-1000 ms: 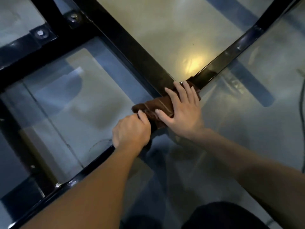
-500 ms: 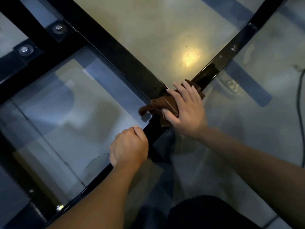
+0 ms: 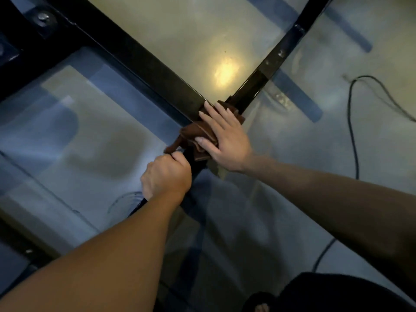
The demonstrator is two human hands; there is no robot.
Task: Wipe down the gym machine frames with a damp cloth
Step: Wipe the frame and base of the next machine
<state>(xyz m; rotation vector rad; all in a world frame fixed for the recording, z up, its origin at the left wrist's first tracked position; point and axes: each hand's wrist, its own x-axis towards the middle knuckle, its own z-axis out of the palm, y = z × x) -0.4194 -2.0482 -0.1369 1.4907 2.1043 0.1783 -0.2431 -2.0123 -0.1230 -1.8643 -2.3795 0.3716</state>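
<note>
The floor [image 3: 258, 23] is lying glossy and pale under everything, catching a yellow glare. The black frame [image 3: 139, 57] is crossing it, a wide beam running from upper left to the middle, where a thinner bar [image 3: 274, 57] is meeting it from the upper right. A black cable [image 3: 353, 136] is trailing over the floor at right. The right hand [image 3: 225, 138] is pressing flat, fingers straight, on the brown cloth [image 3: 193, 134], which is lying bunched over the joint. The left hand [image 3: 166, 176] is gripping the bar just below the cloth, fingers curled round it.
</note>
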